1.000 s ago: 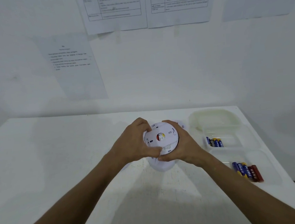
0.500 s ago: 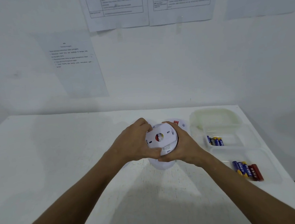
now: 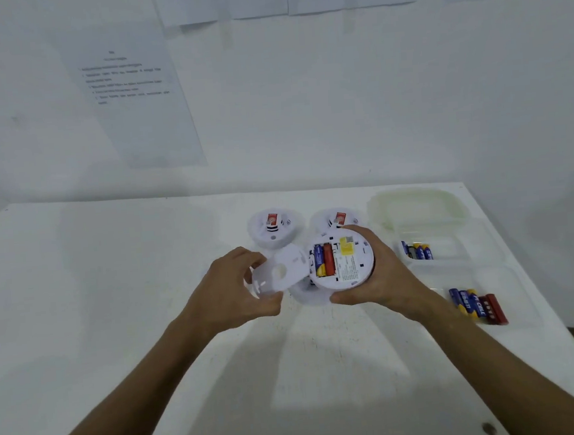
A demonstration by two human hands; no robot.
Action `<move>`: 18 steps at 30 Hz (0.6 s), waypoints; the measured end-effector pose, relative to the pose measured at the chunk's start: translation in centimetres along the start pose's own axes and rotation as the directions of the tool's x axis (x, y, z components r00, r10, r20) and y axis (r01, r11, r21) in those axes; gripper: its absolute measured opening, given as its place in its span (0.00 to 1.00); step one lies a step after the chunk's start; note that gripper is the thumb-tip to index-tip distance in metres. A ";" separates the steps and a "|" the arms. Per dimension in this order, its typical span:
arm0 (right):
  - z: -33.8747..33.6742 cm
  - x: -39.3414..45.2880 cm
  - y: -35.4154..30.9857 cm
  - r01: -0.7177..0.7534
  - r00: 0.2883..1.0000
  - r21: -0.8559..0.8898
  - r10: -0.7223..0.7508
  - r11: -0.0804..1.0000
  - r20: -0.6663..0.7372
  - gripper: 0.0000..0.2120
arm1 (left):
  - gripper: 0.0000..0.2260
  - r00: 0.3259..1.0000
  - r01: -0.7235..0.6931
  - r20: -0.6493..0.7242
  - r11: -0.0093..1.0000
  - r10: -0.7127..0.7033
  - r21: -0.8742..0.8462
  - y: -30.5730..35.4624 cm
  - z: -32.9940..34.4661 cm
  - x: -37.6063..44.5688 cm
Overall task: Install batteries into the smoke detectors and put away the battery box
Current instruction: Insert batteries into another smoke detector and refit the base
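My right hand (image 3: 373,279) grips a white round smoke detector (image 3: 347,264) with its back facing me; a blue-yellow and a red battery (image 3: 325,260) sit in its open compartment. My left hand (image 3: 230,294) holds the detached white back plate (image 3: 283,272) just left of it. Under the held detector another white detector (image 3: 307,296) partly shows on the table. Two more detectors (image 3: 274,227) (image 3: 335,220) stand behind. The clear battery box (image 3: 459,238) at the right holds several batteries (image 3: 417,251), and more batteries (image 3: 478,305) lie in its near tray.
The white table (image 3: 113,299) ends at a wall behind, with printed sheets (image 3: 131,92) taped on it. The box's pale lid (image 3: 418,207) lies at the back right corner. The table's right edge runs close to the box.
The back plate has come off the detector: my left hand pulled it away to the left, baring the batteries. The camera tilted down, and the two rear detectors came into view.
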State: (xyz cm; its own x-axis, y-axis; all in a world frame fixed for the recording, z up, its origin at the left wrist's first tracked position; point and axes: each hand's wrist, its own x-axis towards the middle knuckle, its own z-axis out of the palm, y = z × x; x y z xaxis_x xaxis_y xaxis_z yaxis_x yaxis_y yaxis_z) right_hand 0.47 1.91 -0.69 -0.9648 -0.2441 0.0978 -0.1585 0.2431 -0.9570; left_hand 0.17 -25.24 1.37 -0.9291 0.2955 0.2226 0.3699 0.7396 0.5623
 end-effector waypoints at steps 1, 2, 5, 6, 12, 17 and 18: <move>0.0 -0.5 0.3 -0.006 1.000 0.002 0.006 1.000 -0.005 0.45 | 0.20 1.000 0.011 0.016 1.000 -0.011 -0.001 -0.6 0.4 -0.7; 0.0 -1.0 0.6 -0.009 1.000 0.004 0.009 1.000 -0.010 0.45 | 0.20 0.999 0.024 0.035 1.000 -0.024 0.001 -1.0 0.8 -1.4; 0.1 -2.4 1.2 -0.025 0.999 0.010 0.025 1.000 -0.023 0.46 | 0.24 0.987 0.068 0.145 0.996 -0.075 0.049 -2.1 1.7 -3.0; 0.1 -2.8 1.3 -0.028 0.999 0.013 0.028 1.000 -0.024 0.46 | 0.25 0.977 0.077 0.191 0.994 -0.091 0.079 -2.2 2.1 -3.3; 0.8 -4.0 1.5 -0.039 0.999 -0.006 0.039 0.999 -0.015 0.47 | 0.18 0.946 -0.029 0.323 0.983 -0.032 0.181 -2.5 3.9 -4.0; 1.0 -4.5 1.4 -0.041 0.999 -0.037 0.041 0.998 -0.021 0.46 | 0.18 0.933 -0.022 0.358 0.985 -0.040 0.168 -2.6 4.0 -4.0; 1.0 -4.6 1.4 -0.043 0.999 -0.041 0.042 0.998 -0.022 0.47 | 0.20 0.931 -0.013 0.362 0.987 -0.047 0.161 -2.4 3.7 -4.0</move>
State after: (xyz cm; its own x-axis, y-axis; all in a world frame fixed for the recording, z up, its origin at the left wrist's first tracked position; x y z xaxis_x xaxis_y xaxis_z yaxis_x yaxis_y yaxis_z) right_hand 4.89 2.45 -2.73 -0.9750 -0.2130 0.0635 -0.1255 0.2916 -0.9483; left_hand 2.99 -25.94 -3.84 -0.8819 0.4590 -0.1074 0.3770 0.8237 0.4235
